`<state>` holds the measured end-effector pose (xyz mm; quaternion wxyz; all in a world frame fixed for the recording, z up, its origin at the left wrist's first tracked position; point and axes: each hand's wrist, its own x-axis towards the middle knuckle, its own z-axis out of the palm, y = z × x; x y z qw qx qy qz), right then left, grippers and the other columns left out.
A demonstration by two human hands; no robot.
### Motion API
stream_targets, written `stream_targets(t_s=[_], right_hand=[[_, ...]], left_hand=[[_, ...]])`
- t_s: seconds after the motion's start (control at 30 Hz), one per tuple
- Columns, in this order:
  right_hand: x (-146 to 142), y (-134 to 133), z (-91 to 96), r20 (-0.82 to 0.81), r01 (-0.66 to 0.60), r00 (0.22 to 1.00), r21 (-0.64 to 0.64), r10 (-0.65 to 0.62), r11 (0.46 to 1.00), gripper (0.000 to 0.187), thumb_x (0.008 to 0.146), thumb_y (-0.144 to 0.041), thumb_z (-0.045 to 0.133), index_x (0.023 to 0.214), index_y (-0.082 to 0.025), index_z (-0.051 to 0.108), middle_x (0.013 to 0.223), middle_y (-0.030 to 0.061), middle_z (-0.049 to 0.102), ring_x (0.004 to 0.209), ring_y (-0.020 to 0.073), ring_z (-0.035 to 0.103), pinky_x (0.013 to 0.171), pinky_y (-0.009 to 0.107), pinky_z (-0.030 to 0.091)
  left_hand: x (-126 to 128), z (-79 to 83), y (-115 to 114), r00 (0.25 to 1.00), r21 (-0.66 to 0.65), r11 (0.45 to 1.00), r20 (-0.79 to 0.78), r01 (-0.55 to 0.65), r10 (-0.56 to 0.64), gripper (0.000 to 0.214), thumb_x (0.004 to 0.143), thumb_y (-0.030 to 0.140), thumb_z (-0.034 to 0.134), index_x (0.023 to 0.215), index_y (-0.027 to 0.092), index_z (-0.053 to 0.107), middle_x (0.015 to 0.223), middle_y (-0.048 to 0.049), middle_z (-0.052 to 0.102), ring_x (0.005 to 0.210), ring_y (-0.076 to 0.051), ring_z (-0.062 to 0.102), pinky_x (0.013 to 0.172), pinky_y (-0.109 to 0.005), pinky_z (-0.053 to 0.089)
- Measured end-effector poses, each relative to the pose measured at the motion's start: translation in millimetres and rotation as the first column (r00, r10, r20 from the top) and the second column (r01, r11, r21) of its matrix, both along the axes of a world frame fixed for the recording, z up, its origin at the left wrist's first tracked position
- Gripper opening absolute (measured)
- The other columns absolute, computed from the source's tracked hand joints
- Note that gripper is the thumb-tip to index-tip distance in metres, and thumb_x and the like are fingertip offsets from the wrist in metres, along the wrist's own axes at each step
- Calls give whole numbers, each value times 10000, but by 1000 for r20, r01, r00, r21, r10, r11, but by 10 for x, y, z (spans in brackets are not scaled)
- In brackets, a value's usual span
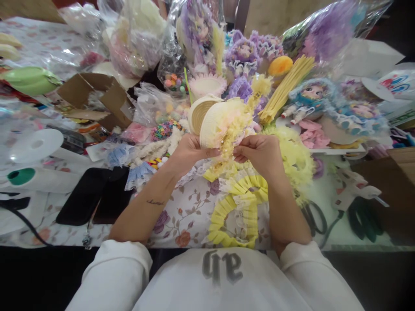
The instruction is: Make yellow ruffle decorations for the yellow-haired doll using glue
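Observation:
A small cream woven straw hat [207, 127], dressed with pale yellow and pink ruffle trim [235, 123], is held up above the table. My left hand [191, 151] grips its lower left edge, thumb laid over the front. With finger and thumb pinched together, my right hand [254, 151] holds the lower right of the ruffle trim. Beneath both hands, a pleated yellow ribbon with white lace [220, 216] lies looped on the flowered tablecloth [184, 211]. Fluffy yellow tulle ruffle [290, 155] is heaped beside my right wrist.
At the right lie a white glue gun [355, 188] and its cord. Dark phones [84, 196] rest at the left near a white roll [42, 179]. Behind are a cardboard box [97, 99], fluffy dolls [311, 97], yellow sticks [287, 88] and bagged items [136, 39].

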<state>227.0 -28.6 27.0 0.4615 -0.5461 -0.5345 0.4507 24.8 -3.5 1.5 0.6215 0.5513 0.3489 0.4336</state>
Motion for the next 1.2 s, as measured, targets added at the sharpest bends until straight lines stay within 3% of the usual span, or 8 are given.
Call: stream_targets(t_s=[0.27, 1.2], right_hand=[[-4, 14, -7, 12, 6, 1000, -11, -6, 1000, 220, 607, -313, 829, 568, -155, 680, 513, 15, 665, 470, 128, 648, 480, 223, 571], [-19, 9, 11, 29, -4, 1000, -10, 4, 1000, 240, 613, -345, 827, 565, -163, 677, 512, 17, 659, 466, 130, 644, 486, 237, 575]], left_hand=[[7, -31, 9, 998, -9, 1000, 61, 28, -27, 319, 588, 350, 933, 837, 187, 818, 919, -58, 802, 926, -262, 738, 831, -359, 600], [-12, -6, 14, 999, -24, 999, 36, 37, -36, 303, 556, 308, 943, 805, 194, 812, 883, -46, 796, 941, -265, 726, 832, -368, 592]])
